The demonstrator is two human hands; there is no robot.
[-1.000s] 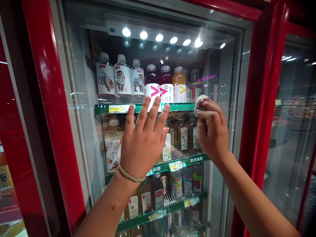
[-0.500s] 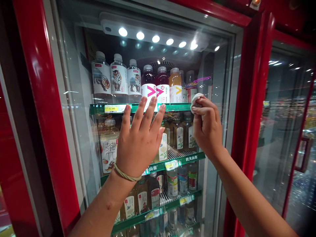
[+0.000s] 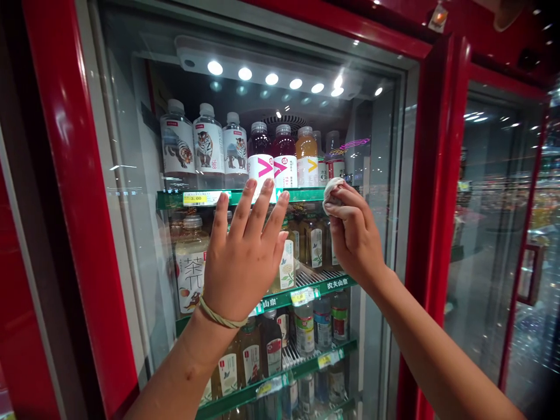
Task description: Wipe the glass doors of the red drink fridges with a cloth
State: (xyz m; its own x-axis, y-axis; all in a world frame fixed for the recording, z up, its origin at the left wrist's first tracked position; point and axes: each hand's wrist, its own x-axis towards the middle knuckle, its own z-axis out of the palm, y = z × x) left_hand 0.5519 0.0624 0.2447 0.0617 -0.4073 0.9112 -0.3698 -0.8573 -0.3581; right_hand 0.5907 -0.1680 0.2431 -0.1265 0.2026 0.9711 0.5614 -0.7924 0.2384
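My left hand [image 3: 245, 251] lies flat with spread fingers against the glass door [image 3: 376, 134] of a drinks fridge, a tan band [image 3: 221, 319] around its wrist. To its right, my right hand [image 3: 356, 233] is closed on a crumpled white cloth [image 3: 331, 195], pressed at the glass beside the end of the top shelf edge [image 3: 301, 195]. Behind the pane, bottles with tiger labels [image 3: 205, 143] and purple-drink bottles [image 3: 284, 157] stand upright on the top shelf. My left hand hides part of the second shelf's bottles.
Red frame posts [image 3: 437, 204] border the door on both sides. Lower shelves hold several more bottles [image 3: 304, 329] behind green price rails [image 3: 336, 284]. A second glass-door fridge with a handle [image 3: 530, 274] stands at the right. Lamps [image 3: 271, 79] shine at the top inside.
My right hand has moved a little left and down with the cloth, nearer my left hand. The left hand keeps its place against the pane. The view has shifted slightly.
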